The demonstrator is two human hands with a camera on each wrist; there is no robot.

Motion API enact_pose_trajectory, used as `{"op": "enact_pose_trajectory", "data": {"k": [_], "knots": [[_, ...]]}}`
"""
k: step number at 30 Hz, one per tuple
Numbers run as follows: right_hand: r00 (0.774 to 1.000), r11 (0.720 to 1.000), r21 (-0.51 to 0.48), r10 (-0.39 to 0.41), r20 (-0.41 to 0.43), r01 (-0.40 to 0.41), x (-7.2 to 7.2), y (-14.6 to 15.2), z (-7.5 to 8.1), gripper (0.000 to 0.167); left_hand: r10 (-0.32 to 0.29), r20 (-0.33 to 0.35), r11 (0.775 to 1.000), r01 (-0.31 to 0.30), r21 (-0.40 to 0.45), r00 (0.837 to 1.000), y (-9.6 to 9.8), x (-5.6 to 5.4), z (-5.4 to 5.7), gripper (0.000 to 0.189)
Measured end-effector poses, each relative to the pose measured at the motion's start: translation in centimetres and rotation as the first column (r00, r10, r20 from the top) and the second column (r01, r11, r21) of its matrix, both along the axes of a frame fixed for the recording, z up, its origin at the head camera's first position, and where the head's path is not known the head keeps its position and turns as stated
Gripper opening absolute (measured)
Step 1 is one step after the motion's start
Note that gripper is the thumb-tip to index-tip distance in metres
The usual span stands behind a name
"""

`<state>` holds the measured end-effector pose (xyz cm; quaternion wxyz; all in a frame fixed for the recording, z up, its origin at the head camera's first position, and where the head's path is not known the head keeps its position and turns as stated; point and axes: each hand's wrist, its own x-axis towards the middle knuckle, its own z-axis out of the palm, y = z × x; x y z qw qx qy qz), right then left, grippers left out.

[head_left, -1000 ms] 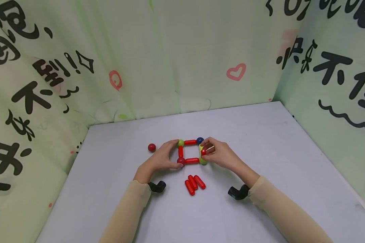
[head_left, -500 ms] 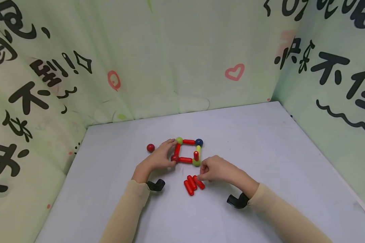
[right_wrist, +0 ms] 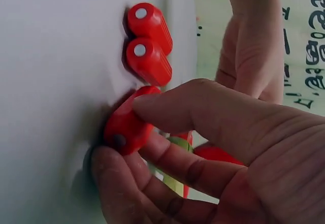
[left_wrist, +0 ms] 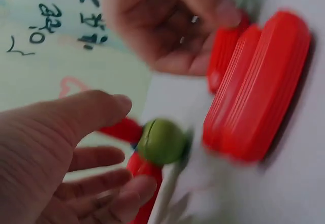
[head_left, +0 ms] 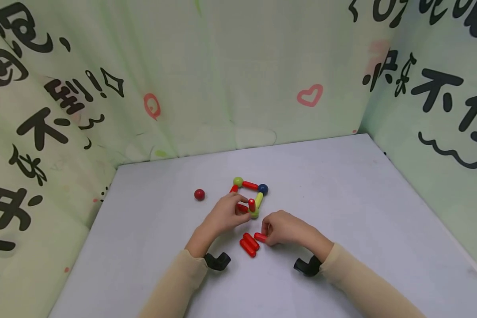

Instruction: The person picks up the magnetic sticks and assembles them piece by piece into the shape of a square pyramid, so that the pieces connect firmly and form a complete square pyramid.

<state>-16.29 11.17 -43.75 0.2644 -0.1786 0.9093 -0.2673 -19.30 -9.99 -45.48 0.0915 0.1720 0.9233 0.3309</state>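
My right hand (head_left: pixel 288 229) pinches a red magnetic rod (right_wrist: pixel 131 121) between thumb and fingers, low over the white table. Beside it lie two more red rods (head_left: pixel 249 244), side by side. My left hand (head_left: pixel 225 213) is at the near side of a four-sided frame of rods and balls, its thumb and fingers spread about the near green ball (left_wrist: pixel 163 140). A short red rod (head_left: pixel 252 205) stands up from that ball. The frame also has a yellow rod (head_left: pixel 259 200), a blue ball (head_left: pixel 263 189) and a far green ball (head_left: pixel 238 181). Its red corner ball is hidden behind my left hand.
A loose red ball (head_left: pixel 199 194) lies left of the frame. Pale green curtains (head_left: pixel 230 79) with black lettering hang behind and beside the white table (head_left: pixel 322 176). Each wrist wears a black camera mount (head_left: pixel 217 261).
My right hand has left the upright rod, come down toward the loose rods and pinched one. My left hand has shifted right, from the frame's left side to its near green ball; the frame has turned slightly.
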Motion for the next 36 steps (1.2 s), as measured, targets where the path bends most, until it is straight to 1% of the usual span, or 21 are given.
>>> {"op": "enact_pose_trajectory", "data": {"k": [3, 5, 7, 9, 12, 16, 19, 21, 23, 27, 30, 33, 36], "knots": [[1.000, 1.000, 0.009, -0.002, -0.004, 0.002, -0.3, 0.9, 0.2, 0.015, 0.059, 0.012, 0.998, -0.059, 0.033, 0.998, 1.4, 0.4, -0.4, 0.036], [1.000, 1.000, 0.008, -0.012, -0.005, 0.012, -0.6, 1.4, 0.2, 0.017, 0.097, 0.008, 0.994, -0.097, 0.048, 0.995, 1.8, 0.5, -0.7, 0.034], [1.000, 1.000, 0.002, -0.030, -0.003, 0.030, -0.9, 2.0, 0.2, 0.019, 0.120, 0.000, 0.992, -0.119, 0.051, 0.993, 2.0, 0.6, -1.0, 0.033], [0.998, 0.998, -0.014, -0.057, -0.009, 0.057, -1.2, 2.4, 0.2, 0.020, 0.121, -0.010, 0.992, -0.121, 0.042, 0.993, 1.7, 0.6, -1.1, 0.033], [0.993, 0.992, -0.059, -0.113, -0.032, 0.111, -1.8, 3.0, 0.2, 0.021, 0.085, -0.021, 0.996, -0.084, 0.026, 0.996, 1.1, 0.4, -1.1, 0.030], [0.981, 0.979, -0.124, -0.174, -0.090, 0.162, -2.6, 3.5, 0.3, 0.022, -0.008, -0.011, 1.000, 0.008, 0.027, 1.000, -0.2, 0.0, -0.9, 0.025], [0.971, 0.971, -0.156, -0.201, -0.127, 0.180, -3.0, 3.6, 0.3, 0.023, -0.066, -0.009, 0.997, 0.066, 0.034, 0.998, -1.2, -0.3, -0.8, 0.036], [0.966, 0.967, -0.173, -0.213, -0.144, 0.187, -3.2, 3.7, 0.4, 0.024, -0.086, -0.007, 0.996, 0.087, 0.037, 0.996, -1.7, -0.5, -0.9, 0.047], [0.963, 0.964, -0.190, -0.218, -0.161, 0.187, -3.3, 3.6, 0.4, 0.025, -0.090, -0.004, 0.995, 0.091, 0.034, 0.996, -2.0, -0.6, -1.0, 0.053], [0.958, 0.958, -0.216, -0.226, -0.179, 0.186, -3.3, 3.5, 0.8, 0.025, -0.093, 0.001, 0.995, 0.092, 0.037, 0.996, -2.2, -0.8, -1.3, 0.053], [0.956, 0.957, -0.225, -0.229, -0.182, 0.186, -3.1, 3.4, 1.5, 0.026, -0.086, 0.007, 0.996, 0.086, 0.039, 0.996, -2.1, -0.8, -1.3, 0.055], [0.956, 0.957, -0.222, -0.228, -0.184, 0.186, -2.9, 3.4, 2.1, 0.028, -0.078, 0.018, 0.996, 0.077, 0.037, 0.997, -2.1, -0.8, -1.3, 0.056], [0.957, 0.958, -0.219, -0.224, -0.183, 0.183, -2.8, 3.5, 2.2, 0.029, -0.074, 0.023, 0.997, 0.073, 0.039, 0.997, -2.0, -0.7, -1.3, 0.054]]}}
